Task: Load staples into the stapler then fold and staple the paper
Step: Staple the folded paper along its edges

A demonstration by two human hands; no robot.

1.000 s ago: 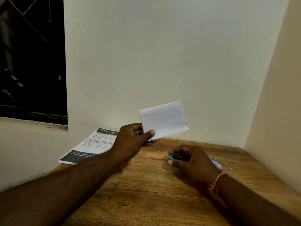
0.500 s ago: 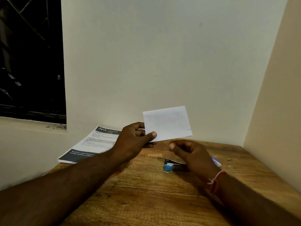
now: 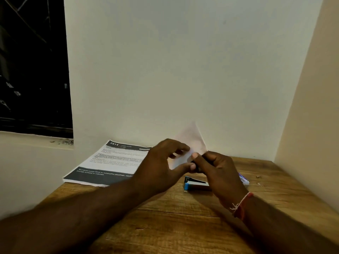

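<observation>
I am looking into a corner of pale walls [image 3: 183,70], with a dark window [image 3: 33,70] sitting at the left and a wooden desk [image 3: 165,226] filling the lower part of the view. A stack of printed sheets [image 3: 110,162] is lying at the back left of the desk, against the wall.

Both hands are meeting above the desk near its back edge. The left hand [image 3: 161,162] is pinching the white paper [image 3: 190,140] between thumb and curled fingers. The right hand [image 3: 220,171] is gripping the same paper from the other side, its thumb pressing on the lower edge. The paper is standing up between them, one corner pointing upward; it is blurred, so I am not making out its folds.

The stapler [image 3: 196,185], blue and black, is lying on the desk just below the right hand, apart from it. A small white box [image 3: 244,180] is peeking out behind the right wrist, which is wearing a red thread band [image 3: 242,204].
</observation>
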